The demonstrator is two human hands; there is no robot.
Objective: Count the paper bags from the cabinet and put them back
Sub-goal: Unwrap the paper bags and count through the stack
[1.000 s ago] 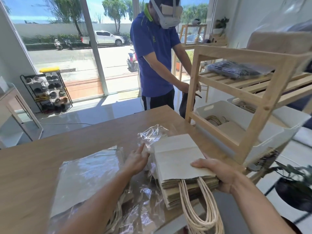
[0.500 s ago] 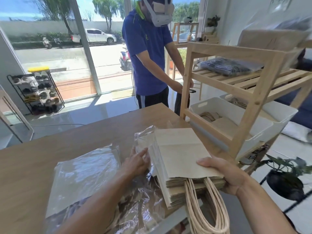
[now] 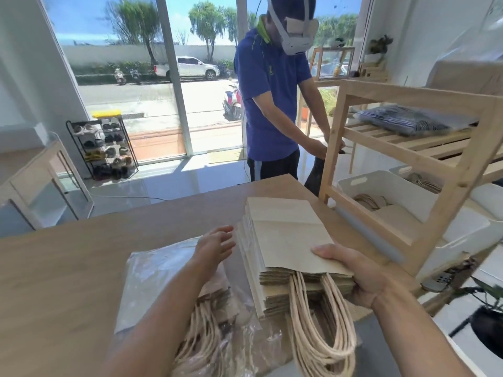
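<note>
A thick stack of flat brown paper bags (image 3: 285, 240) with twisted cord handles lies on the wooden table (image 3: 81, 268). My right hand (image 3: 353, 273) grips the stack at its near right corner, thumb on top. Just left of the stack hovers my left hand (image 3: 215, 247), fingers spread, holding nothing. Beneath my left arm lies a clear plastic wrapper (image 3: 158, 273) holding a second bundle of paper bags (image 3: 206, 322), its handles pointing toward me.
A wooden shelf rack (image 3: 408, 156) stands at the right, with white bins (image 3: 408, 213) of more bags below and a wrapped dark bundle (image 3: 408, 122) on its slats. A person in a blue shirt (image 3: 266, 104) stands beyond the table. A potted plant (image 3: 487, 322) sits low right.
The stack has come out of its crumpled plastic, which no longer covers its far end. My left hand has let go and lifted away, fingers spread. The right hand keeps its grip.
</note>
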